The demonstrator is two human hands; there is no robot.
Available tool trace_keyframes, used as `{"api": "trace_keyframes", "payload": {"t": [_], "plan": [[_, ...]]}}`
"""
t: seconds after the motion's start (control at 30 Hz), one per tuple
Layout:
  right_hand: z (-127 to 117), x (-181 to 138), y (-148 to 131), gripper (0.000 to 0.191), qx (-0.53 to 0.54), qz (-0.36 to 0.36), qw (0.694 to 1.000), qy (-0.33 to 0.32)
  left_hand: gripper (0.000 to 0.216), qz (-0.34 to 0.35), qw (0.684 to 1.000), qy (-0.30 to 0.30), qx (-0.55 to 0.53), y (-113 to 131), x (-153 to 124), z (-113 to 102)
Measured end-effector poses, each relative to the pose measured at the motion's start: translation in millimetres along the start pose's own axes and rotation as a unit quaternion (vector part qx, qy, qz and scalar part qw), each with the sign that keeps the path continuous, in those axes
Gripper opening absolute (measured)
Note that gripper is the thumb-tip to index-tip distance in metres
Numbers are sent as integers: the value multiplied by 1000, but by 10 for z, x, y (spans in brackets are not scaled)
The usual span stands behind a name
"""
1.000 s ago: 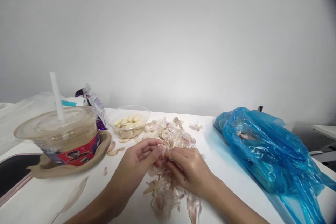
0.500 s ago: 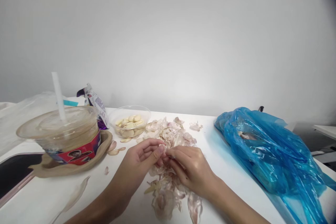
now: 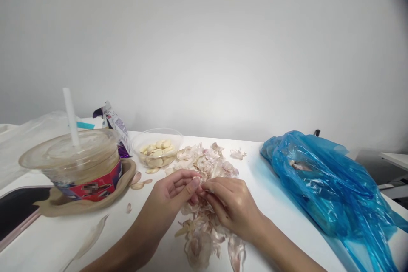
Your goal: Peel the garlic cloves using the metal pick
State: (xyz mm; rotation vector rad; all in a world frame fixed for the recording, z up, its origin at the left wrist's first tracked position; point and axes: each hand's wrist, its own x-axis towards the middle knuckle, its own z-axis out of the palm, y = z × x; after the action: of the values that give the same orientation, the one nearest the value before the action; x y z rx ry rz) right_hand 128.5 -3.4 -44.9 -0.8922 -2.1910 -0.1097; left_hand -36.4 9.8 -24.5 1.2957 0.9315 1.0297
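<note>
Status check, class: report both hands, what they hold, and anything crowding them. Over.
Left hand and right hand both pinching one garlic clove. Peel pile underneath and behind. Drink cup left, blue bag right, both apart.

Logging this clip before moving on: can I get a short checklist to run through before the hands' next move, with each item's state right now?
1. Grip on the garlic clove: ok; left hand and right hand pinch it between their fingertips.
2. Skin fully off the clove: cannot tell; the fingers hide most of it.
3. Bowl upright and near: ok; it stands just beyond the left hand.
4. Room in the bowl: ok; the peeled cloves lie well below its rim.
5. Cup apart from the hands: ok; it stands off to the left.
6. Peels gathered: ok; heaped under and beyond the hands.
</note>
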Motion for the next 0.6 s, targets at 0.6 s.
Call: {"api": "trace_keyframes", "payload": {"t": [0.6], "plan": [[-16,10,-13,15,10,-7,1000,-6,14,-7,1000,2,4,17,0,21]]}}
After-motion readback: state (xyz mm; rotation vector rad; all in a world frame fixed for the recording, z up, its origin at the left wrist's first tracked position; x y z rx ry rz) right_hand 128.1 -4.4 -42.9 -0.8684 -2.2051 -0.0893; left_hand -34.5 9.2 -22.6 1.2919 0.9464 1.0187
